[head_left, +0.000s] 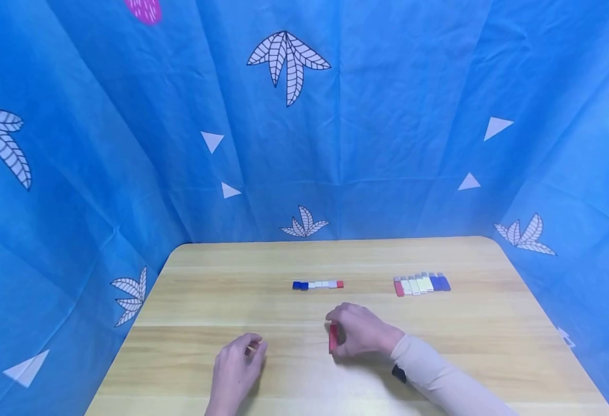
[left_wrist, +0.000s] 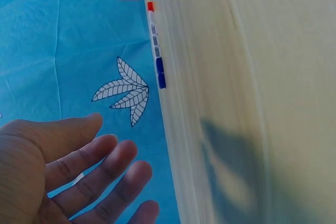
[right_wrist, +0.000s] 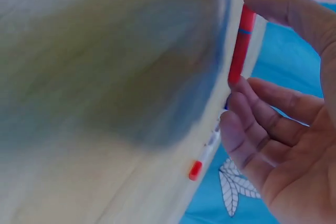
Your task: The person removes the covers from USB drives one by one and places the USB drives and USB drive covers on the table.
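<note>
My right hand (head_left: 359, 330) pinches a slim red USB stick (right_wrist: 242, 45) by its two ends, thumb at one end and fingertips at the other. A thin seam crosses the stick near the thumb end. In the head view the USB stick stands out at the hand's left side, over the table's middle. To its left, my left hand (head_left: 236, 370) hovers over the table with fingers loosely bent and nothing in them; the left wrist view shows its fingers (left_wrist: 100, 182) spread apart.
Beyond the hands, a row of small blue, white and red caps (head_left: 318, 284) lies on the wooden table (head_left: 221, 300). Farther right, several red, white and blue USB sticks (head_left: 421, 284) lie side by side, connectors bare. A blue patterned curtain (head_left: 387, 144) surrounds the table.
</note>
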Demonstrator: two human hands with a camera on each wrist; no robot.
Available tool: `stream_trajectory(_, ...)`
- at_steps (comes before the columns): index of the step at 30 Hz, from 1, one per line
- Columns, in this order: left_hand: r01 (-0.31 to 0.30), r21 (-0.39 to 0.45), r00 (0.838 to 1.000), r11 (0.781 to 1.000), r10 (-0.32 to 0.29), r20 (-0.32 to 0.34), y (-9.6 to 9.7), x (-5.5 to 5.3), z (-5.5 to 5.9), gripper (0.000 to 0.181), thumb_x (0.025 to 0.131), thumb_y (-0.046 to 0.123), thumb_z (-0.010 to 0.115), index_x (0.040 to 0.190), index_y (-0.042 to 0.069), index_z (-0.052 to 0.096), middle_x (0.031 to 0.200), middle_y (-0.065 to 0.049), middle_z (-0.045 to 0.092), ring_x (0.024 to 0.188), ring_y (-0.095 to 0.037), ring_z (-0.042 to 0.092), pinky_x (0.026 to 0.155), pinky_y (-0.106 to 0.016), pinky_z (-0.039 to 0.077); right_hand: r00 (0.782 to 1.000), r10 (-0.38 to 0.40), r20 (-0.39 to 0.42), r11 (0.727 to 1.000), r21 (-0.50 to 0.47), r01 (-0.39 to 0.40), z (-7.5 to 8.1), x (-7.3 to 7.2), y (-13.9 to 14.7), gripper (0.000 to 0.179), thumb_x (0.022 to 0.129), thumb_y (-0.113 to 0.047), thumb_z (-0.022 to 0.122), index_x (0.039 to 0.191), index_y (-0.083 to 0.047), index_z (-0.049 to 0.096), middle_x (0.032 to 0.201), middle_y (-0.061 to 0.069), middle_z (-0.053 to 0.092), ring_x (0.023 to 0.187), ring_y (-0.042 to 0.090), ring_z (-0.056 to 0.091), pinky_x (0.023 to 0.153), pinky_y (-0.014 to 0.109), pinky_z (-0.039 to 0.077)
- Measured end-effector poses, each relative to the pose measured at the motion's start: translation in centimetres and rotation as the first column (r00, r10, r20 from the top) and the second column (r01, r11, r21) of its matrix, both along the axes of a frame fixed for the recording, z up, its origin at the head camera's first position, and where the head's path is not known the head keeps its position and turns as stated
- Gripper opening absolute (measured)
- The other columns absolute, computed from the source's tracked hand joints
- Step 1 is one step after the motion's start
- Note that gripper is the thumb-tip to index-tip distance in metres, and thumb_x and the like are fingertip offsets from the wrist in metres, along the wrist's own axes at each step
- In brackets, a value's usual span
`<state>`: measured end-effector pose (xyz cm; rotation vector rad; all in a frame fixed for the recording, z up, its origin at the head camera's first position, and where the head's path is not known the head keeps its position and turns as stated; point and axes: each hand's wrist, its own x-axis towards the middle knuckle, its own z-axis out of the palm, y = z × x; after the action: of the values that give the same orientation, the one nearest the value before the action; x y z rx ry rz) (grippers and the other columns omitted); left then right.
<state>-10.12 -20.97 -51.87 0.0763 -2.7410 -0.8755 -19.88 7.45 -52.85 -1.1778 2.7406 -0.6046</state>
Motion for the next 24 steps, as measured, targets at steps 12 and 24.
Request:
stream_trajectory(12,0.133,0.007,0.987,0.991,-0.132,-0.093,2.6,-1.8,2.0,0.012,0.088,0.015,0.078,0.098,0.010,0.076,0.089,-0.001,0.078,0.077,-0.008,0.069,0.075,-0.028,0.058,0.988,-0.136,-0.079,0.977,-0.174,0.121,4.1,-0.6,1.2,0.070,0.069,-0.031,0.089,0.131,-0.009,0.065,0.111,-0.001,0.073,0.091,0.013,0.063,0.073,0.020,0.052)
stream_trajectory(24,0.363,0.117,0.930,0.924,-0.352,-0.102,7.3,-4.3,5.1,0.014,0.096,0.025,0.070,0.103,0.014,0.075,0.090,0.004,0.078,0.078,-0.005,0.068,0.073,-0.027,0.057,0.914,-0.212,-0.346,0.944,-0.315,0.100,7.7,0.4,2.1,0.062,0.067,-0.039,0.091,0.119,-0.012,0.071,0.113,0.000,0.073,0.104,0.015,0.066,0.081,0.032,0.061)
